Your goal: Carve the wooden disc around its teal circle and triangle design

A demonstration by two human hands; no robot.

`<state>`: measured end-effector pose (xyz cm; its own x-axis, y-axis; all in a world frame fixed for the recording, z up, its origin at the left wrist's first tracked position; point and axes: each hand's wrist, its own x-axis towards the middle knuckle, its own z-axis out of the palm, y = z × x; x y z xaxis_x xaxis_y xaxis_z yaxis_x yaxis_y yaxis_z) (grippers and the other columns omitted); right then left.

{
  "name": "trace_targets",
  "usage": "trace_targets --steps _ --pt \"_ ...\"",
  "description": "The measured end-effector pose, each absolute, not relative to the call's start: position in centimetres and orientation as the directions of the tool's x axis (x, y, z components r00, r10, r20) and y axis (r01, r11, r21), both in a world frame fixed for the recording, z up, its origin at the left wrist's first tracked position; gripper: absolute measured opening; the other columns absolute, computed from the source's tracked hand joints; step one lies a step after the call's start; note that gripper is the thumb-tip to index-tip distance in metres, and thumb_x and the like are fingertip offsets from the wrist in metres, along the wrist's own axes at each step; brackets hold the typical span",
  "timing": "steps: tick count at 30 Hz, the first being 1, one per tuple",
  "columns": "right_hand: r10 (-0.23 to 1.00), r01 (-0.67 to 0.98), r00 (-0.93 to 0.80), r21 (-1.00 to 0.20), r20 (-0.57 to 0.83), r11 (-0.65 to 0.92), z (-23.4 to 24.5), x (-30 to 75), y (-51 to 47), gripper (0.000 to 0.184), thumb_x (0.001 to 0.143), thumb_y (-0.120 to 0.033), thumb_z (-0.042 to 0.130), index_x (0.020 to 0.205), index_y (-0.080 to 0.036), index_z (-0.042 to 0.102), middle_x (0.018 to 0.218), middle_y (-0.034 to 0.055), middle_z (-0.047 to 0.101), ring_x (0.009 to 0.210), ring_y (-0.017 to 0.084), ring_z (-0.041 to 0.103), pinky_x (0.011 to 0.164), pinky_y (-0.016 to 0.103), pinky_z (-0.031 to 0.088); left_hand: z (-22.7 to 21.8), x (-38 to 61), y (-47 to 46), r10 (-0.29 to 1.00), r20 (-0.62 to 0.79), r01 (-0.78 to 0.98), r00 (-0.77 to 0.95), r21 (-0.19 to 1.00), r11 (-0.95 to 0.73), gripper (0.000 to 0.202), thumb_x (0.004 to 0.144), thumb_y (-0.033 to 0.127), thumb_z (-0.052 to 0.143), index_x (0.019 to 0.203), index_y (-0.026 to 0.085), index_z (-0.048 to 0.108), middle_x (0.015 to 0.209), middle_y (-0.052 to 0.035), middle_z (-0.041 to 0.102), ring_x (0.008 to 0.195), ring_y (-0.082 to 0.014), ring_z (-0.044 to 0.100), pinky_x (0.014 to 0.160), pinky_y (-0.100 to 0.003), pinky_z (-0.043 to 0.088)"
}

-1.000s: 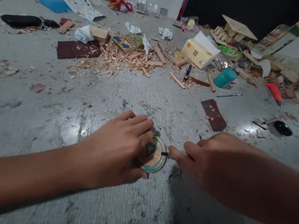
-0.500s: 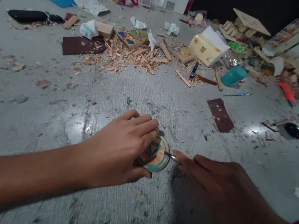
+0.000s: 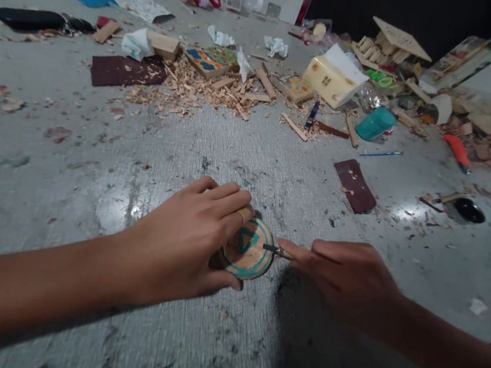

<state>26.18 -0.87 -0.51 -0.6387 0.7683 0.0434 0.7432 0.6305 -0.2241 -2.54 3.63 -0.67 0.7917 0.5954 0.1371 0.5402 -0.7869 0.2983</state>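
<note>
A round wooden disc (image 3: 250, 254) lies on the grey floor, painted with a teal ring and a teal triangle. My left hand (image 3: 185, 242) covers its left side, fingers curled over the rim and thumb under it. My right hand (image 3: 345, 275) pinches a thin paintbrush (image 3: 274, 250), whose dark tip touches the disc's right edge. Most of the brush handle is hidden inside my fingers.
Wood shavings (image 3: 202, 93) and sticks lie ahead. Two dark sandpaper sheets (image 3: 355, 186) (image 3: 125, 70), a teal cup (image 3: 375, 123), a small yellow model house (image 3: 334, 79), painted blocks (image 3: 210, 60), a blue-handled brush (image 3: 379, 154), an orange cutter (image 3: 456, 151) and a black lid (image 3: 469, 210) are scattered about.
My right hand has drawn back slightly and its wrist dropped, the brush tip staying at the disc's right edge. My left hand kept its hold; the view shifted a little.
</note>
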Motion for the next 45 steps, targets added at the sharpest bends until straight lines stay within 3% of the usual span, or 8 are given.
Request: trace_targets --steps 4,9,14,21,30,37,41,45 --pt "0.803 0.680 -0.595 -0.548 -0.026 0.487 -0.8 25.7 -0.6 0.036 0.108 -0.025 0.050 0.137 -0.025 0.072 0.087 0.0021 0.078 0.072 0.016 0.072 0.067 0.026 0.053 -0.7 -2.6 3.5 0.597 0.133 0.544 0.791 0.292 -0.786 0.065 0.079 0.060 0.085 0.122 0.017 0.063 0.114 -0.0081 0.068 0.102 -0.0303 0.061 0.085 -0.045 0.036" --pt "0.858 0.568 -0.504 -0.709 0.102 0.418 -0.6 25.7 -0.3 0.026 0.103 -0.023 0.061 0.121 -0.021 0.080 0.105 0.0067 0.083 0.088 0.018 0.079 0.080 0.028 0.060 -0.7 -2.7 3.7 0.603 0.130 0.547 0.787 0.305 -0.780 0.064 0.078 0.058 0.085 0.122 0.018 0.063 0.114 -0.0073 0.067 0.103 -0.0303 0.061 0.085 -0.045 0.036" --pt "0.815 0.606 -0.532 -0.569 0.229 0.556 0.1 26.8 1.1 0.020 0.102 -0.023 0.064 0.115 -0.021 0.079 0.098 0.0027 0.083 0.079 0.014 0.077 0.071 0.024 0.058 -0.4 -2.9 4.5 0.580 0.077 0.524 0.811 0.343 -0.779 0.067 0.073 0.047 0.089 0.127 0.020 0.061 0.123 -0.0065 0.065 0.109 -0.0299 0.058 0.089 -0.044 0.038" --pt "0.581 0.616 -0.781 0.127 0.230 0.777 1.5 28.0 3.5 0.033 0.103 -0.010 0.054 0.121 -0.027 0.075 0.084 -0.0006 0.072 0.073 0.015 0.065 0.062 0.029 0.040 0.2 -3.0 5.1 0.564 -0.002 0.519 0.826 0.393 -0.759 0.069 0.076 0.047 0.086 0.134 0.022 0.058 0.130 -0.0069 0.061 0.115 -0.0295 0.054 0.094 -0.045 0.040" --pt "0.668 0.642 -0.677 -0.195 0.310 0.742 1.0 26.3 2.7 0.023 0.104 -0.021 0.058 0.119 -0.022 0.075 0.078 -0.0013 0.068 0.066 0.013 0.059 0.062 0.030 0.039 0.4 -3.1 4.8 0.566 0.028 0.492 0.824 0.462 -0.738 0.089 0.077 0.058 0.085 0.148 0.019 0.048 0.134 -0.0101 0.059 0.120 -0.0316 0.054 0.097 -0.047 0.041" --pt "0.696 0.617 -0.671 -0.327 0.257 0.716 0.7 25.8 2.2 0.025 0.107 -0.026 0.055 0.120 -0.024 0.075 0.073 -0.0026 0.064 0.063 0.012 0.056 0.060 0.028 0.035 -1.1 -2.3 4.2 0.658 0.249 0.408 0.711 0.615 -0.674 0.017 0.107 0.039 0.058 0.115 0.025 0.064 0.109 -0.0008 0.068 0.100 -0.0214 0.058 0.085 -0.039 0.038" --pt "0.690 0.590 -0.670 -0.366 0.274 0.719 0.5 25.8 2.2 0.025 0.108 -0.028 0.055 0.124 -0.024 0.073 0.074 -0.0036 0.064 0.064 0.011 0.057 0.060 0.027 0.036 -0.5 -2.5 4.2 0.661 0.287 0.427 0.694 0.575 -0.698 0.008 0.105 0.030 0.059 0.105 0.025 0.064 0.099 0.0015 0.068 0.094 -0.0199 0.059 0.082 -0.039 0.035" --pt "0.667 0.540 -0.664 -0.401 0.337 0.740 0.1 26.3 2.7 0.021 0.105 -0.019 0.059 0.121 -0.019 0.072 0.085 -0.0014 0.074 0.072 0.010 0.065 0.067 0.023 0.045 0.4 -2.7 3.8 0.678 0.140 0.584 0.722 0.402 -0.705 0.058 0.084 0.067 0.076 0.115 0.020 0.060 0.115 -0.0088 0.064 0.100 -0.0306 0.060 0.082 -0.044 0.038"
